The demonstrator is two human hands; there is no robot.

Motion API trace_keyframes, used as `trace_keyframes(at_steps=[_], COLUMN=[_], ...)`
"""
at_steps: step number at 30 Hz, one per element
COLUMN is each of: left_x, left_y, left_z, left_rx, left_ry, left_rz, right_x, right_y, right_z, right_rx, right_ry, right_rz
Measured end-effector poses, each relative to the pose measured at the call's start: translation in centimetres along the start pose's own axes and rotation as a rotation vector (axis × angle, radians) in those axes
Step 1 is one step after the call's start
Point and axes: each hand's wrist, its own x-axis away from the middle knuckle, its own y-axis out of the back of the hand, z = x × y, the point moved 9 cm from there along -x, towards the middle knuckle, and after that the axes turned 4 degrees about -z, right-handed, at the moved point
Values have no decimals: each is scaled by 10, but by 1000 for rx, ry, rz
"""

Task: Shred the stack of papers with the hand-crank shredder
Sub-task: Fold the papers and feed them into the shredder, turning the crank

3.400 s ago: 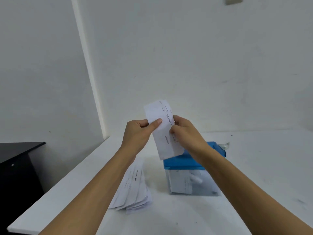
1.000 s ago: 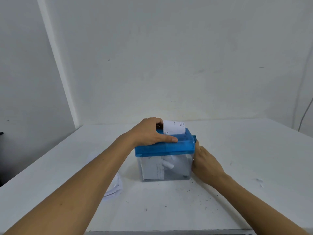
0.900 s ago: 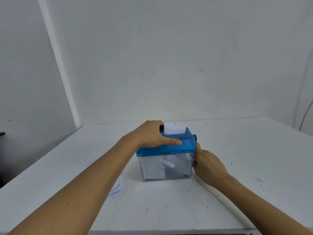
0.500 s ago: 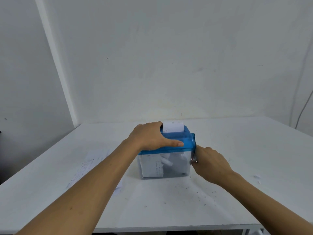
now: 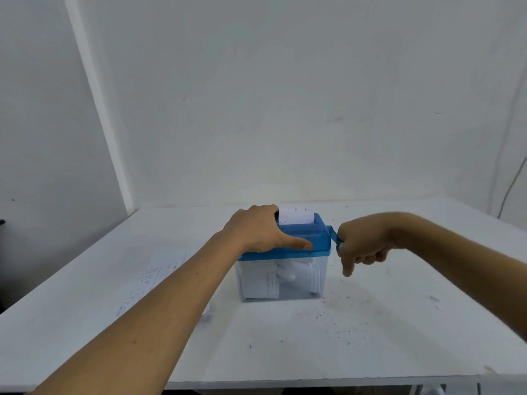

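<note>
Head view is showing one hand-crank shredder (image 5: 285,280), standing upright near the middle of one white table (image 5: 399,352). Two bare hands are working on it. The left hand (image 5: 259,229) is lying across the blue lid (image 5: 313,238), with the thumb stretching along the near edge and the fingers curling over the far side, so it is clamping the lid. The right hand (image 5: 360,243) is making a fist around the crank handle (image 5: 333,234) at the shredder's right end, just beside the lid.

One white sheet (image 5: 296,216) is standing upright in the top slot, right beside the left hand's fingers, with only its upper part showing. The clear bin under the lid is holding white paper pieces, some carrying print; their number cannot be told.

One flat stack of papers (image 5: 154,277) is lying on the table to the left of the shredder, with the left forearm partly covering it. Dark specks are lying scattered on the table in front of and to the right of the bin.
</note>
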Motion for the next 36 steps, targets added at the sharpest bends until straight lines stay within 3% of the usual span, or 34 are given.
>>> trace_keyframes(at_steps=[3, 7, 11, 15, 23, 31, 33, 36], left_x=[1, -1, -3, -9, -23, -20, -17, -18], left_y=[0, -2, -3, -1, 0, 1, 3, 4], left_z=[0, 0, 2, 7, 24, 21, 20, 17], left_rx=[5, 14, 10, 198, 480, 459, 436, 379], left_ry=[-7, -21, -16, 87, 108, 115, 123, 127], left_rz=[9, -13, -16, -4, -70, -72, -78, -74], right_x=[6, 8, 4, 1, 1, 11, 3, -20], right_y=[11, 25, 25, 25, 25, 42, 61, 102], right_z=[2, 7, 6, 2, 2, 4, 7, 10], right_rx=[-13, -52, 0, 18, -15, -87, -227, -297], right_ry=[-20, -43, -38, -9, 21, -26, -40, 56], right_rz=[153, 225, 136, 9, -35, -34, -122, -462])
